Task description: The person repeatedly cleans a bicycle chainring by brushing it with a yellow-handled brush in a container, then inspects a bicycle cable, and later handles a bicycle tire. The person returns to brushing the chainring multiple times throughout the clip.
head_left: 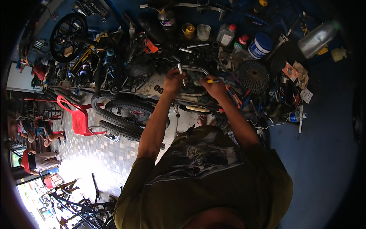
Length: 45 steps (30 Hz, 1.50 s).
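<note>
My left hand (174, 81) is closed round a slim silver metal rod (180, 69), which stands up out of the fingers at a slight tilt. A hand's width to the right, my right hand (215, 89) pinches a small tool with a yellow and dark body (212, 81); its exact kind is too small to tell. Both hands hang over an oval metal tray (196, 94) on the cluttered workbench, apart from each other. Farther back on the bench lie two silver cylindrical pieces, one of them a short tube (185, 50).
A bicycle cassette (253, 77), a white tub with a blue lid (260, 45) and a grey bottle with a red cap (226, 34) crowd the bench's right. Knobby tyres (121, 129) and a red plastic chair (79, 117) stand at left. People and bike frames are beyond.
</note>
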### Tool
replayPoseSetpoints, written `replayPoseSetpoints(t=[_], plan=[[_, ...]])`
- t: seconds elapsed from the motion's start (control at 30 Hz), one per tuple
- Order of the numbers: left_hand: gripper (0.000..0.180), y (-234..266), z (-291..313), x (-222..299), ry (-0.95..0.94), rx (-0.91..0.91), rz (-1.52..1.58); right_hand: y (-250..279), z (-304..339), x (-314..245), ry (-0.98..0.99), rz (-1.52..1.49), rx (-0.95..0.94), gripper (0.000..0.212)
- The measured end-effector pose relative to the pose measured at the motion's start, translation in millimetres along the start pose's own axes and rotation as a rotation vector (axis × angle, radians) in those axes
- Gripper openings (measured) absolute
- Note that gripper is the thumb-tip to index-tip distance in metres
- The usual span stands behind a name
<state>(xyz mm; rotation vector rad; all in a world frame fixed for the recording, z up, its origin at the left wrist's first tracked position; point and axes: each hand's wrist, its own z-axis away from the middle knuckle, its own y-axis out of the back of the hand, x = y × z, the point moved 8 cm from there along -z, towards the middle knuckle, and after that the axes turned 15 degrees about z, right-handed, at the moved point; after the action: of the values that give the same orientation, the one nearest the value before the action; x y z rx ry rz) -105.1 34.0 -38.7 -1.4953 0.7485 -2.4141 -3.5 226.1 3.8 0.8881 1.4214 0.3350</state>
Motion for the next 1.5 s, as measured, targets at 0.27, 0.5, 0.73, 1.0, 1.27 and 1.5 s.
replayPoseSetpoints(t=[0.27,0.5,0.73,1.0,1.27,1.5], plan=[[0.031,-5,10,11,-0.017,0.132,-0.145,-25,3,4,-0.199,-0.272,-0.090,0.034],[0.031,1,11,16,-0.018,0.148,-0.271,-3,9,-43,0.114,-0.180,-0.038,0.025],[0.035,9,14,12,0.049,0.148,-0.321,-3,15,-58,0.196,-0.240,-0.123,0.022],[0.026,5,13,2,0.114,0.049,-0.095,-6,9,-35,0.170,-0.254,0.006,0.026],[0.030,2,6,-4,0.130,-0.028,0.118,-2,4,-14,0.296,0.127,0.013,0.035],[0.038,-6,13,4,0.111,0.043,-0.172,11,11,-61,0.156,-0.203,-0.057,0.031]])
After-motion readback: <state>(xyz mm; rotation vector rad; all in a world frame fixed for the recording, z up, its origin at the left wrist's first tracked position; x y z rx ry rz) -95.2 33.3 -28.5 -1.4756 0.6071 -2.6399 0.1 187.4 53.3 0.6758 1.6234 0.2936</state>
